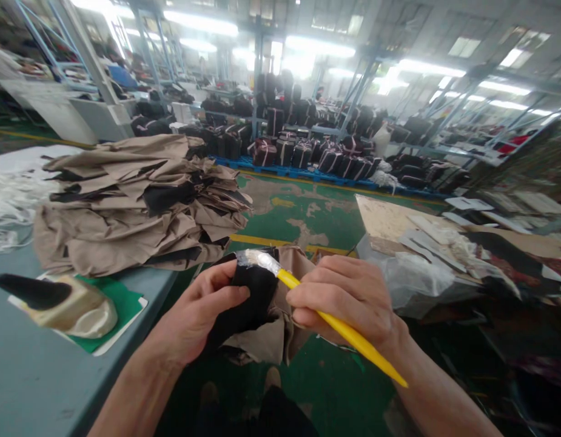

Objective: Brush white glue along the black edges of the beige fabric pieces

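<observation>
My left hand (202, 309) grips a black and tan fabric piece (255, 297) between thumb and fingers, in the middle of the view. The tan part of the fabric hangs down below and to the right. In my right hand (344, 297) is a brush with a yellow handle (359, 343), its fingers wrapped round it. The brush's white-coated bristles (262, 261) touch the top edge of the black part. Whitish, wet-looking stuff clings to the brush head.
Tan and black fabric pieces (139, 206) lie heaped on the grey table (39, 388) at left. Nearer stands a cream container with a black handle (75, 303) on a green sheet (120, 309). At right, a board (389, 221) bears plastic and scraps. Tied black bundles (302, 152) line the back.
</observation>
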Available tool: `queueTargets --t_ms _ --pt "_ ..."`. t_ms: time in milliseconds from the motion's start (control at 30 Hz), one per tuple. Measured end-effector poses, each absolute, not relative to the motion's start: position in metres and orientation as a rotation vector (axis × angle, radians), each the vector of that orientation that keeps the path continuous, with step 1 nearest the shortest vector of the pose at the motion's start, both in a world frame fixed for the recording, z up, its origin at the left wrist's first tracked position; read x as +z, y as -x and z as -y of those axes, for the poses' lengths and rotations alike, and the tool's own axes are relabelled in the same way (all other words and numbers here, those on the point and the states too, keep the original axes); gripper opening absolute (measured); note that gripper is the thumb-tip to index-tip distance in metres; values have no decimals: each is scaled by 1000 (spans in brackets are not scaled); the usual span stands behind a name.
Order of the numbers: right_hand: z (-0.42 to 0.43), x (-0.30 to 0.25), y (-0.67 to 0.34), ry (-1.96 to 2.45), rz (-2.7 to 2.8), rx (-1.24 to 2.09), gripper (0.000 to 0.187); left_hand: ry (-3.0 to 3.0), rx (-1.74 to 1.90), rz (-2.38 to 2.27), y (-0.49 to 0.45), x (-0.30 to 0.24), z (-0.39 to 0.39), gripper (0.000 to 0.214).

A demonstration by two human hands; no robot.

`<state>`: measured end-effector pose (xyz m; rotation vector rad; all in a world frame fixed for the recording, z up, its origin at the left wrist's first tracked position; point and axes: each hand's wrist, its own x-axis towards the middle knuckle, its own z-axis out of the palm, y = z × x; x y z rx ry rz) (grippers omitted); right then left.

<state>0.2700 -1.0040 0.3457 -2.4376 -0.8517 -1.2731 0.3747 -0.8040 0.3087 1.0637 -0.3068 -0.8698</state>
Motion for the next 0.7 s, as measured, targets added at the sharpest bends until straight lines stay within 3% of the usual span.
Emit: queueTargets --t_ms 300,700 --pt "1005 346 -258 2339 738 -1398 18 -1110 -825 271 -381 306 805 26" --pt "981 338 -275 2503 621 -1325 28 -1098 -788 239 -379 303 811 29"
